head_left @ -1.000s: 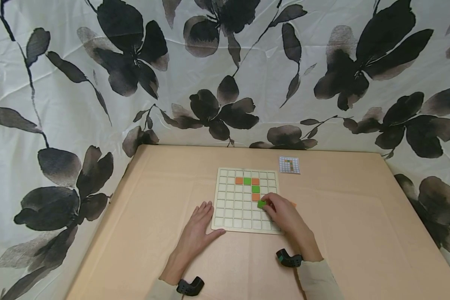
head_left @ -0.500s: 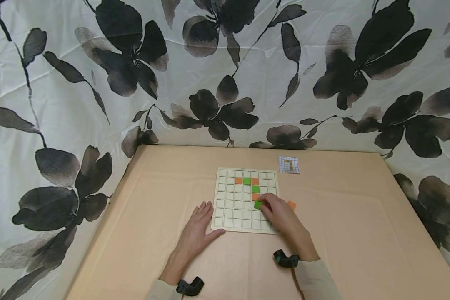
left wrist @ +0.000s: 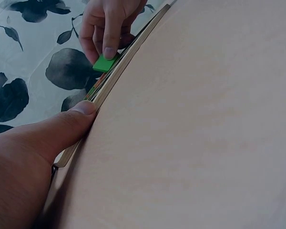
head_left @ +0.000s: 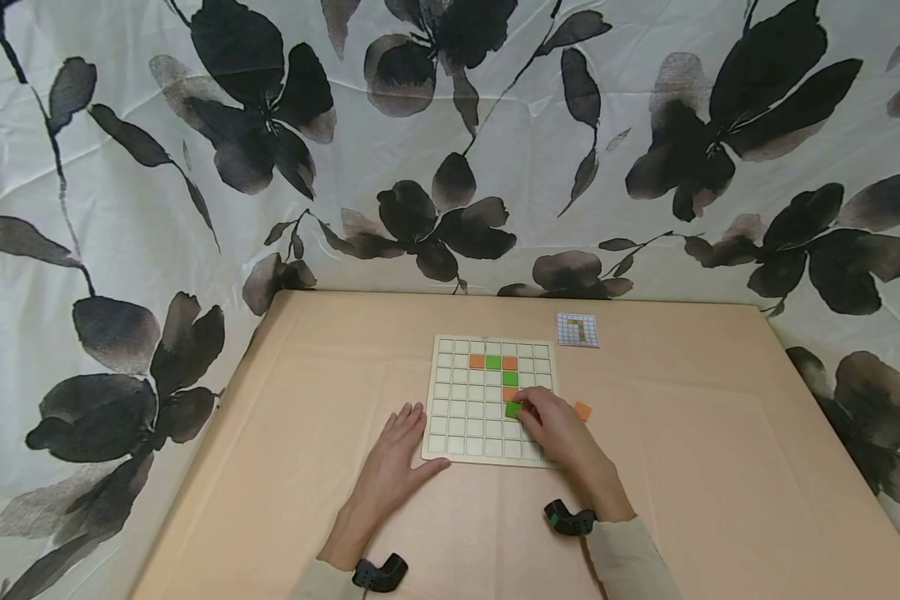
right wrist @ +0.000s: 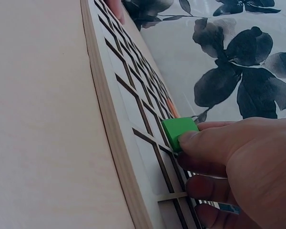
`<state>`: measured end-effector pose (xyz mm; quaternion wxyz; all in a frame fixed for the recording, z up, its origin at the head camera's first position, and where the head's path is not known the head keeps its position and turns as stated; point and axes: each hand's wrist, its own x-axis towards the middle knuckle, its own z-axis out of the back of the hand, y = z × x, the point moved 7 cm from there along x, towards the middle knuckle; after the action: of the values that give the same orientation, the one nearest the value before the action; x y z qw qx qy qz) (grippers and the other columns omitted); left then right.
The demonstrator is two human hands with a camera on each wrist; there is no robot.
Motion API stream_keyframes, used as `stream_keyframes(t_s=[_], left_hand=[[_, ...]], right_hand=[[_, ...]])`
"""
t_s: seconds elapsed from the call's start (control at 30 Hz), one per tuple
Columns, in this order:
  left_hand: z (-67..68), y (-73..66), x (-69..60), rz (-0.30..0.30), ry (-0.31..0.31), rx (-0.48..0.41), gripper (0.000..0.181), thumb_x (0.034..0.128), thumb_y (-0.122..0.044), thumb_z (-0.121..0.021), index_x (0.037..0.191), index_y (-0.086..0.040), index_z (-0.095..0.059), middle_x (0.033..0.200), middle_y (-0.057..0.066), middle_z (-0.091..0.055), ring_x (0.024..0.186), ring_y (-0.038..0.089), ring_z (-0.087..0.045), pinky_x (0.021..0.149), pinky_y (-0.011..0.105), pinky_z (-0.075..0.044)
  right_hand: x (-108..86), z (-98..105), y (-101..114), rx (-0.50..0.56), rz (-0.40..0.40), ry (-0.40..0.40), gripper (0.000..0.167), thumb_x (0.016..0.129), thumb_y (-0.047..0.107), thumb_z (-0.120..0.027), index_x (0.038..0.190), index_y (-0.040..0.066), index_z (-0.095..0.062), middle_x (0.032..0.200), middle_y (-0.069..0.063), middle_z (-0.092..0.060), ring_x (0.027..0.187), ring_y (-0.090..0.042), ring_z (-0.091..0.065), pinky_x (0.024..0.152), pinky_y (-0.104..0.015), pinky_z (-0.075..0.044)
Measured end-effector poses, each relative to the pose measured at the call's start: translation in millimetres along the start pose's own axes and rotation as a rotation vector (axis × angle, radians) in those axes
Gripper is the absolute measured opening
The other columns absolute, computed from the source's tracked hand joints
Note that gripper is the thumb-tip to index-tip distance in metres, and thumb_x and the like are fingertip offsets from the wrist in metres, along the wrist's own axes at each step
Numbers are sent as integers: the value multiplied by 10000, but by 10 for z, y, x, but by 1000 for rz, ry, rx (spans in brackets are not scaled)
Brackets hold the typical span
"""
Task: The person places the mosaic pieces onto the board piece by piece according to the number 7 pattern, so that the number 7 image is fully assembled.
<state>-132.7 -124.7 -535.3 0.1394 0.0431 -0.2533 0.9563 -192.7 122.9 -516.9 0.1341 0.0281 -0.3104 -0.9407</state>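
Observation:
My right hand (head_left: 561, 427) pinches a small green square tile (head_left: 512, 410) between thumb and fingers, over the pale grid board (head_left: 463, 433). In the right wrist view the tile (right wrist: 178, 130) is tilted at the grid cells. It is just below a column of orange and green tiles; a row of orange, green and orange tiles (head_left: 493, 362) lies at the top of that column. My left hand (head_left: 399, 460) lies with straight fingers along the board's left edge. Its thumb (left wrist: 85, 108) touches the board's near edge in the left wrist view.
A loose orange tile (head_left: 582, 412) lies on the table right of the board, beside my right hand. Past the board's upper right corner is a small card (head_left: 577, 330) with a printed grid pattern. A floral cloth (head_left: 420, 125) hangs behind the wooden table (head_left: 330, 375).
My right hand has moved slightly left with the green tile, bringing it beneath the lowest orange tile. The loose orange tile now shows more fully. The left hand stays in place.

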Motion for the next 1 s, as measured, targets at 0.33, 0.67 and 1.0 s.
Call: stream_keyframes(t_s=[0.33, 0.67, 1.0], left_hand=[[4, 1, 6, 6, 6, 2, 857, 849, -566, -718, 1432, 28, -512, 1527, 155, -487, 1487, 308, -376, 1292, 439, -239], [30, -16, 13, 7, 12, 3, 856, 849, -564, -719, 1430, 30, -514, 1526, 157, -488, 1486, 311, -378, 1290, 444, -244], [33, -17, 20, 9, 14, -4, 857, 852, -568, -714, 1435, 25, -510, 1533, 155, -480, 1488, 312, -374, 1290, 444, -244]], right_hand=[[5, 3, 27, -12, 21, -13, 147, 951, 167, -694, 1096, 150, -710, 995, 28, -653, 800, -103, -527, 678, -226, -484], [4, 13, 43, -34, 56, -35, 199, 942, 166, -707, 1123, 103, -759, 980, 27, -662, 793, -83, -544, 668, -224, -490], [-10, 48, 62, -41, 120, -74, 164, 905, 143, -745, 1053, 106, -804, 885, 51, -611, 714, -58, -475, 594, -176, -434]])
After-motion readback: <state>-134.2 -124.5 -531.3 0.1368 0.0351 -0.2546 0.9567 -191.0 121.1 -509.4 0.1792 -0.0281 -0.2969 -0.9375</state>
